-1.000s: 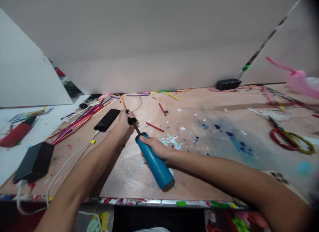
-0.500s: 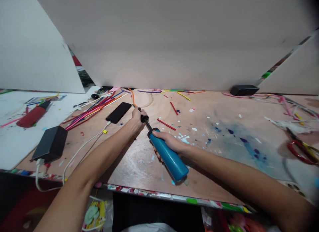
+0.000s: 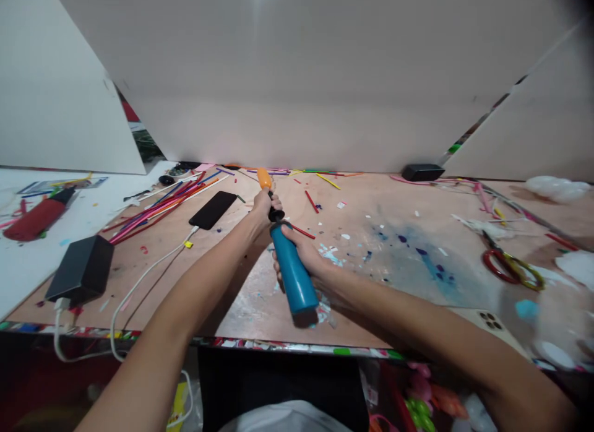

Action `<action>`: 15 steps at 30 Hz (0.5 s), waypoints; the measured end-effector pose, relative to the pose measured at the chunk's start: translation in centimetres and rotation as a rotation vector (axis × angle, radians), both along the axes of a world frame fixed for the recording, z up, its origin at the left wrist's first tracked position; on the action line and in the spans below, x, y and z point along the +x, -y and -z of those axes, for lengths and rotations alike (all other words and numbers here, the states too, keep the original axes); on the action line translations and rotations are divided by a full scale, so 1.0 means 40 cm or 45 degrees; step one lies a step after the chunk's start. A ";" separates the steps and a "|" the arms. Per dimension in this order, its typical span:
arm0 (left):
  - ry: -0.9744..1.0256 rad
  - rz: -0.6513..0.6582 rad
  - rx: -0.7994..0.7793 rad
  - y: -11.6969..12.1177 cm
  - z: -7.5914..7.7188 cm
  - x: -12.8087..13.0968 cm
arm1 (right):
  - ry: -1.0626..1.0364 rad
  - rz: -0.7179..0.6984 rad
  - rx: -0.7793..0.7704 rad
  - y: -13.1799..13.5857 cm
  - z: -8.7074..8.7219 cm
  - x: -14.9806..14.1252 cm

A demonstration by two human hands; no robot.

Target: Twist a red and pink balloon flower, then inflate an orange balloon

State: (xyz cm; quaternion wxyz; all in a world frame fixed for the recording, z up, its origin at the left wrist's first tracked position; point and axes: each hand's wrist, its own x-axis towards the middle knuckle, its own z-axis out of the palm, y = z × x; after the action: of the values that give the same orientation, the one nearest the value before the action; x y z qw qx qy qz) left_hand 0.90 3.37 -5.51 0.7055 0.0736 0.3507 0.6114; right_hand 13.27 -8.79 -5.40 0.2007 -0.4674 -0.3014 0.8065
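Observation:
A blue balloon hand pump (image 3: 294, 268) is held between my hands above the table, tilted with its black end pointing away from me. My right hand (image 3: 304, 249) wraps round the blue barrel near its top. At the black nozzle end, my left hand (image 3: 268, 204) is closed, its fingers round the nozzle and the neck of an orange balloon (image 3: 264, 177). The balloon's near part is swollen and stands up beyond my fingers. Little of the pump's shaft shows between the two hands.
A black phone (image 3: 213, 210) on a white cable and a dark box (image 3: 81, 269) lie left, near a bundle of uninflated long balloons (image 3: 160, 206). Red-and-yellow-handled scissors (image 3: 513, 268) and another phone (image 3: 487, 327) lie right. White panels (image 3: 297, 79) stand behind the table.
The orange balloon, limp and thin before, has swollen near the nozzle. The pump has shortened, its barrel pushed up towards my left hand. The view has turned slightly right.

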 end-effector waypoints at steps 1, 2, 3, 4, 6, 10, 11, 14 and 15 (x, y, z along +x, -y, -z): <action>0.010 0.008 0.012 -0.005 -0.005 -0.011 | -0.003 0.015 -0.028 0.026 -0.006 -0.004; 0.019 0.011 0.028 -0.008 -0.009 -0.022 | 0.001 0.020 -0.049 0.051 -0.011 -0.007; 0.025 0.014 0.046 -0.009 -0.013 -0.032 | 0.003 0.018 -0.058 0.072 -0.015 -0.006; 0.028 0.022 0.064 -0.007 -0.015 -0.041 | 0.014 0.019 -0.055 0.090 -0.019 -0.003; 0.029 0.060 0.091 0.001 -0.017 -0.052 | 0.030 0.015 -0.031 0.110 -0.023 0.006; 0.051 0.106 0.134 0.036 -0.008 -0.043 | 0.011 -0.001 0.032 0.085 -0.020 0.023; 0.069 0.110 0.142 0.046 -0.004 -0.034 | 0.010 -0.012 0.043 0.068 -0.017 0.024; 0.168 0.089 0.071 0.067 0.009 -0.003 | -0.002 -0.033 0.069 0.011 -0.011 0.021; 0.199 0.062 0.023 0.070 0.012 0.005 | -0.021 -0.043 0.065 -0.003 -0.010 0.017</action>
State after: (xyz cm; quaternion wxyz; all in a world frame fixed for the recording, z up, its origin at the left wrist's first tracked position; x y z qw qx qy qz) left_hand 1.09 0.55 -5.99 0.7446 0.0403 0.2873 0.6012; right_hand 13.96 -8.67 -5.00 0.2014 -0.4504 -0.3279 0.8057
